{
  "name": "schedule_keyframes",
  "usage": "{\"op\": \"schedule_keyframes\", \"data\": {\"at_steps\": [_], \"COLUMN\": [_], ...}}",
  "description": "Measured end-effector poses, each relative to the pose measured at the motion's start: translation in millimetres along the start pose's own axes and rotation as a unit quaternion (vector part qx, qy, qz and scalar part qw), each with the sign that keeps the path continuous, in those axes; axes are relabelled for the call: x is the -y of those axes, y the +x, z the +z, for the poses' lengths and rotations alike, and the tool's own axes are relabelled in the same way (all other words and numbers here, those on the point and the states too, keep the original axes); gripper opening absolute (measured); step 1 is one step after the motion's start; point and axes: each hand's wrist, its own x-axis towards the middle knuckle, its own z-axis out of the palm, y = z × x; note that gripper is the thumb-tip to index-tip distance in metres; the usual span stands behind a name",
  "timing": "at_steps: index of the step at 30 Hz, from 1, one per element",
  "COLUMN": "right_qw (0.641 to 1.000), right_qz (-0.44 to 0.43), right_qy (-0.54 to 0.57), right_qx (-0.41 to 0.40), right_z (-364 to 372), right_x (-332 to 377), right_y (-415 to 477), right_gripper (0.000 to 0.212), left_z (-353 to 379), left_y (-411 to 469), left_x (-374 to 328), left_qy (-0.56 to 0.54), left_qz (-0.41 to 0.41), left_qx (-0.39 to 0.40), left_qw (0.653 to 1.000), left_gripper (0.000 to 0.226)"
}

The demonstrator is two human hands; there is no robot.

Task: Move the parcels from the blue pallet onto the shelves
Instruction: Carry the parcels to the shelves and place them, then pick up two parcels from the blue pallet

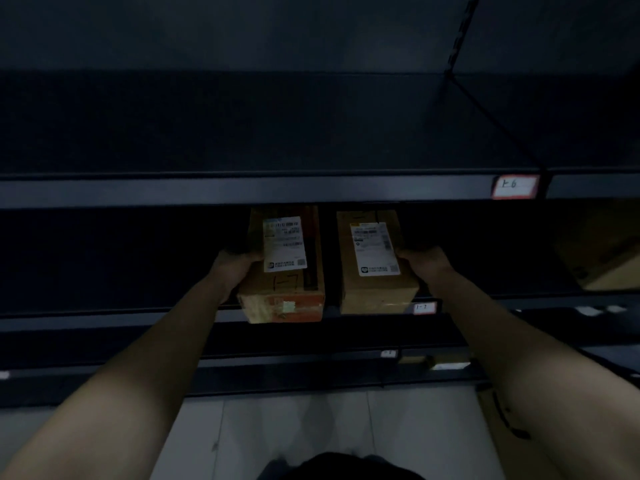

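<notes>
Dark shelf (86,322) — left parcel (282,271) overhangs its front lip, right parcel (375,268) sits just beside.

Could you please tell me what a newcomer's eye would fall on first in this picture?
Two brown cardboard parcels with white labels stand out against the dark shelving: the left parcel and the right parcel, side by side at a shelf's front edge. The left hand holds the left one's outer side, the right hand the right one's. A red-bordered tag sits on the shelf edge above, to the right.
</notes>
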Motion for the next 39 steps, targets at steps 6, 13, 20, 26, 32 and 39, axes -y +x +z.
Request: {"op": "schedule_keyframes", "data": {"at_steps": [6, 13, 20, 26, 32, 39], "right_qw": [0.953, 0.867, 0.798, 0.751, 0.729, 0.686], "right_qz": [-0.129, -0.146, -0.068, 0.008, 0.107, 0.265], "right_qy": [-0.274, -0.455, -0.509, -0.506, -0.482, -0.437], "right_qx": [-0.016, -0.144, -0.315, -0.424, -0.474, -0.518], "right_z": [2.6, -21.4, -92.9, -161.2, -243.3, -319.0], "right_x": [29.5, 40.6, 6.8, -46.0, -134.7, -239.7], "right_y": [-61.1, -171.4, -290.1, -381.4, -489.8, -633.1], "right_gripper": [0.051, 0.050, 0.046, 0.041, 0.048, 0.053], "left_z": [29.7, 97.7, 164.8, 220.2, 306.3, 402.1], "left_y": [-37.8, -127.2, -240.4, -349.2, -483.0, -656.9], "left_x": [-45.7, -91.5, -118.7, -114.7, -82.7, -10.9], "left_qy": [0.392, 0.477, 0.459, 0.392, 0.330, 0.239], "left_qz": [0.234, 0.510, 0.713, 0.811, 0.853, 0.882], "left_qx": [-0.014, 0.152, 0.159, 0.165, 0.207, 0.305], "left_qw": [0.890, 0.699, 0.505, 0.403, 0.349, 0.267], "left_gripper": [0.052, 0.039, 0.044, 0.037, 0.043, 0.042]}}
